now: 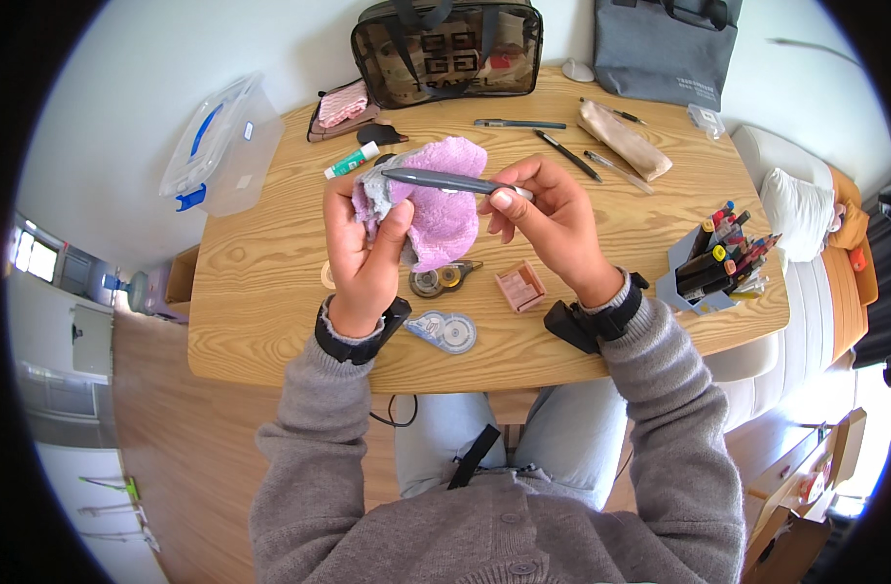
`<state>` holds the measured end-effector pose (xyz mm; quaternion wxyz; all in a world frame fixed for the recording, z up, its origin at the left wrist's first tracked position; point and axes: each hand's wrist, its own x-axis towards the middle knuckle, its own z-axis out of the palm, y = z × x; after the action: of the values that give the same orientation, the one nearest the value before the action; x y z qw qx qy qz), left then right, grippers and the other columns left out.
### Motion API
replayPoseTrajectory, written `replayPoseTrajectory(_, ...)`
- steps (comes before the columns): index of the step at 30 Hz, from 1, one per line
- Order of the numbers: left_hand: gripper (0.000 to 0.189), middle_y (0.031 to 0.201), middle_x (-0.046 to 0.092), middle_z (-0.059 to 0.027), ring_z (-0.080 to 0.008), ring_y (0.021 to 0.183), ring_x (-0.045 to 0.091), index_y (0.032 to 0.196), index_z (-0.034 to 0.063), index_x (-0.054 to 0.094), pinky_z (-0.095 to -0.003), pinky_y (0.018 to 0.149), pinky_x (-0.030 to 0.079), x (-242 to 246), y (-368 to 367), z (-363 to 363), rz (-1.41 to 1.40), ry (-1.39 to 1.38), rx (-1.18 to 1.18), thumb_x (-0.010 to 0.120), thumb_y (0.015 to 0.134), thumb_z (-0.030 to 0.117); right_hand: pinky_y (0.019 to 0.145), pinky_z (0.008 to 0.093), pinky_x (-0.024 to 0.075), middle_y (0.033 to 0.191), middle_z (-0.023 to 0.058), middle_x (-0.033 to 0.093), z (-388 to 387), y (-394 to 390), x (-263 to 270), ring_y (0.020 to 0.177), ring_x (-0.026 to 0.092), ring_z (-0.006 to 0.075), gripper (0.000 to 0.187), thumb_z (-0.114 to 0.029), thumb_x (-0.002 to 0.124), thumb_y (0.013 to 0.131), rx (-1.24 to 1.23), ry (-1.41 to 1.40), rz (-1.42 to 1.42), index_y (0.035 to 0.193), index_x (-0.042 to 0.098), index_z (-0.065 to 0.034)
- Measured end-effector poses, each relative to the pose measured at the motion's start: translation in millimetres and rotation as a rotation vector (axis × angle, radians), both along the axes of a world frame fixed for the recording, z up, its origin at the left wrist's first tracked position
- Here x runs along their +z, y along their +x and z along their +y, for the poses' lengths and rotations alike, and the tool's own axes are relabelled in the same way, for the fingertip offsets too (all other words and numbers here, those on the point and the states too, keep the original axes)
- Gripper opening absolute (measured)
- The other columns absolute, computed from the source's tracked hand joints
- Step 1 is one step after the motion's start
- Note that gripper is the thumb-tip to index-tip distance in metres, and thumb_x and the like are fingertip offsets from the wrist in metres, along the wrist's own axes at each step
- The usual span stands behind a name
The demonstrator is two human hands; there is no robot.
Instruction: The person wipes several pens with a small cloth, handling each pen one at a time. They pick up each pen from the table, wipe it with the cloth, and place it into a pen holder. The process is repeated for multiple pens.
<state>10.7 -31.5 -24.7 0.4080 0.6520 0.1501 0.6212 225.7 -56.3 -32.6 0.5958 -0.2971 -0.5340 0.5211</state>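
My left hand (365, 252) grips a pink and grey cloth (445, 219), bunched at the thumb and hanging loose to the right. Between the thumb and fingers of my right hand (551, 212) is a dark grey pen (445, 180), its tapered end pointing left across the front of the cloth. Below the cloth on the wooden table (285, 321) lie a dark correction tape with a yellow wheel (449, 277) and a pale blue correction tape (443, 332). A small pink plastic box (521, 286) sits below my right hand.
A blue pen holder (690, 281) full of markers stands at the right. Several pens, including a black one (568, 155), lie near a beige pencil case (624, 139). A glue stick (352, 160), a clear plastic bin (226, 150), a travel bag (449, 55) and a grey bag (664, 51) are farther back.
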Motion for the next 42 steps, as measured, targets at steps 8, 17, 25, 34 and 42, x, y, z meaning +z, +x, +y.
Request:
replayPoseTrajectory(8, 0.030, 0.115, 0.058, -0.0065, -0.0096, 0.103, 0.055, 0.122, 0.0026, 0.043, -0.0266, 0.093, 0.044, 1.6, -3.0, 0.9, -0.061, 0.037, 0.055, 0.062, 0.099, 0.007, 0.063, 0.0214, 0.0511, 0.097, 0.0045, 0.069, 1.6, -0.6, -2.4, 0.079, 0.064, 0.0082, 0.020, -0.014, 0.067, 0.098, -0.035, 0.010, -0.018, 0.112, 0.057, -0.0023)
replayPoseTrajectory(17, 0.034, 0.133, 0.057, -0.0184, -0.0235, 0.126, 0.054, 0.124, 0.0020, 0.047, -0.0374, 0.109, 0.041, 8.6, -6.0, 16.4, -0.072, 0.264, 0.276, 0.060, 0.094, -0.006, 0.058, 0.0201, 0.0491, 0.093, 0.0049, 0.070, 3.5, -1.2, -0.6, 0.073, 0.063, 0.0074, 0.020, -0.014, 0.068, 0.097, -0.103, -0.014, -0.020, 0.109, 0.057, -0.0022)
replayPoseTrajectory(25, 0.035, 0.143, 0.053, -0.0222, -0.0354, 0.141, 0.045, 0.116, 0.0018, 0.057, -0.0442, 0.116, 0.039, 17.9, -10.2, 19.6, -0.029, 0.379, 0.372, 0.057, 0.086, -0.016, 0.056, 0.0196, 0.0478, 0.088, 0.0047, 0.069, -0.5, -2.1, 2.8, 0.070, 0.061, 0.0059, 0.021, -0.011, 0.073, 0.093, -0.215, 0.019, -0.029, 0.106, 0.058, -0.0024)
replayPoseTrajectory(34, 0.037, 0.139, 0.057, -0.0177, -0.0299, 0.138, 0.048, 0.116, 0.0005, 0.060, -0.0382, 0.112, 0.043, 18.1, -16.7, 23.6, -0.057, 0.377, 0.336, 0.059, 0.085, -0.018, 0.053, 0.0189, 0.0456, 0.085, 0.0036, 0.067, 1.2, -0.4, 2.8, 0.067, 0.058, 0.0050, 0.020, -0.008, 0.075, 0.091, -0.339, 0.079, -0.118, 0.102, 0.059, -0.0028)
replayPoseTrajectory(42, 0.034, 0.137, 0.058, -0.0152, -0.0242, 0.132, 0.053, 0.115, -0.0020, 0.063, -0.0329, 0.107, 0.047, 12.5, -22.2, 37.6, -0.110, 0.266, 0.332, 0.059, 0.086, -0.018, 0.052, 0.0173, 0.0441, 0.085, 0.0022, 0.067, 12.3, 5.5, 8.4, 0.067, 0.058, 0.0033, 0.022, -0.008, 0.077, 0.089, -0.457, 0.133, -0.118, 0.101, 0.060, -0.0033)
